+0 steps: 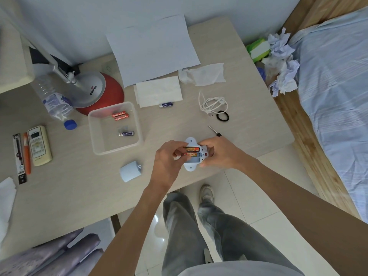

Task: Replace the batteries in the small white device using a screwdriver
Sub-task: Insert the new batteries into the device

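White plastic device [191,154] is held just above the near edge of the table [249,120], between both hands; its battery bay faces up w/ two orange batteries [191,152] lying side by side, long axis left-right across the view, approx. parallel to the table edge. Right hand [218,153] is closed around the device's right end, near a small red switch; left hand [169,158] is half curled, thumb and fingertips pinching at the left ends of the batteries, so this hand is the nearer one for pressing them in or lifting them out; I judge the next move goes along that same axis. One slot at the near side of the bay looks empty, but I cannot tell for sure. Screwdriver [214,131] lies on the table just beyond the right hand, nobody touches it; a pale blue cover [130,172] lies to the left, apart. More batteries sit in a clear tray [95,140] further left. Battery contacts are hidden by fingers; polarity marks too small to read.
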Available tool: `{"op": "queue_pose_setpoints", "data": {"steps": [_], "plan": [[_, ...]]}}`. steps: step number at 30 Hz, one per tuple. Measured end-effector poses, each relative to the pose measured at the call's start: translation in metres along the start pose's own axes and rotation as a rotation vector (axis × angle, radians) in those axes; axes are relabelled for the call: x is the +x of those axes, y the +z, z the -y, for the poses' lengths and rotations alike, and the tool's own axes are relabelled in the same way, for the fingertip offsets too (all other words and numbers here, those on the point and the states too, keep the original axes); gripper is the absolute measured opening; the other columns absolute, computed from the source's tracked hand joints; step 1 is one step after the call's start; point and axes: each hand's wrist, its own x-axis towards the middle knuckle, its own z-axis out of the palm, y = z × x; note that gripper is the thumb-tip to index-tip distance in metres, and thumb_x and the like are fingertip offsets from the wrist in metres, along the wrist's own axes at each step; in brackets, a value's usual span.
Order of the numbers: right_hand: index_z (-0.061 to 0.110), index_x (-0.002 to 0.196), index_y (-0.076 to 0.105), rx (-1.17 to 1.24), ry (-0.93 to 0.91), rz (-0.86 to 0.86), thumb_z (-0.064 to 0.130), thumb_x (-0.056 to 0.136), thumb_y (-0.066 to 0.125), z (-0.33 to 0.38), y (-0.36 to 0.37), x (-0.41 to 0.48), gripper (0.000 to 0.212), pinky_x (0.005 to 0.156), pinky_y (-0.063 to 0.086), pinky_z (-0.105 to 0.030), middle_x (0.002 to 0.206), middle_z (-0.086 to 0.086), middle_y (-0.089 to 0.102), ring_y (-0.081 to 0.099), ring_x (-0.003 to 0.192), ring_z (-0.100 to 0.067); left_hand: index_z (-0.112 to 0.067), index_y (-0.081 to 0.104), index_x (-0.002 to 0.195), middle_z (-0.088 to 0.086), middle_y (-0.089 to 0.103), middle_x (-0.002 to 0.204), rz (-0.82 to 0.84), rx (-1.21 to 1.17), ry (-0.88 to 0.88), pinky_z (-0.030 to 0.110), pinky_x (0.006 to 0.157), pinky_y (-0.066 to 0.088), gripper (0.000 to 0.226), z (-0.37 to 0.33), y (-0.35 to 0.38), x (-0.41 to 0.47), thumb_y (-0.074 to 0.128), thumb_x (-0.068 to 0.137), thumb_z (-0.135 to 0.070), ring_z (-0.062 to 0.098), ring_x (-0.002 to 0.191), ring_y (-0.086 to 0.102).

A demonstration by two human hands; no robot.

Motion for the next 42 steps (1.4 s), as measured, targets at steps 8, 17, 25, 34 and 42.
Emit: {"op": "queue_pose_setpoints", "data": {"steps": [8,17,25,34,42], "plan": [[0.027,0.105,0.081,-0.002,-0.012,0.010,0.030,0.071,0.096,0.001,-0.002,0.000,0.037,0.077,0.064,-0.048,0.089,0.009,0.081,0.075,0.079,-0.013,-0.027,0.074,0.128,-0.005,0.060,0.117,-0.091,-0.036,-0.058,0.012,0.074,0.051,0.060,0.003,0.005,0.008,0.099,0.075,-0.013,0.010,0.083,0.059],[0.028,0.107,0.081,0.019,-0.014,0.009,0.031,0.070,0.096,0.002,-0.001,0.000,0.040,0.078,0.064,-0.047,0.089,0.011,0.081,0.075,0.079,-0.011,-0.012,0.072,0.138,0.000,0.076,0.130,0.026,-0.084,-0.341,0.022,0.092,0.061,0.060,0.016,0.000,0.016,0.090,0.086,-0.036,0.011,0.103,0.072],[0.026,0.101,0.082,0.002,0.001,0.001,0.025,0.068,0.097,0.004,0.001,-0.001,0.036,0.073,0.062,-0.042,0.083,0.008,0.079,0.073,0.074,-0.011,-0.017,0.076,0.128,-0.011,0.072,0.108,0.069,-0.076,-0.381,0.006,0.077,0.053,0.045,0.011,0.011,0.017,0.091,0.087,-0.030,-0.002,0.093,0.068],[0.031,0.091,0.079,0.008,-0.002,0.010,0.026,0.068,0.097,0.004,-0.001,0.001,0.030,0.072,0.060,-0.043,0.081,0.008,0.078,0.072,0.073,-0.013,-0.021,0.074,0.125,-0.006,0.072,0.115,0.062,0.052,-0.287,0.020,0.085,0.054,0.051,0.003,-0.003,0.033,0.089,0.085,-0.048,0.010,0.099,0.068],[0.026,0.107,0.081,0.050,0.012,0.015,0.028,0.071,0.097,0.000,0.001,0.000,0.040,0.078,0.065,-0.044,0.089,0.010,0.081,0.076,0.081,-0.012,-0.015,0.068,0.139,0.013,0.063,0.133,-0.014,0.496,0.026,0.050,0.108,0.050,0.045,0.025,-0.037,0.129,0.077,0.098,-0.028,0.036,0.125,0.057]]}}
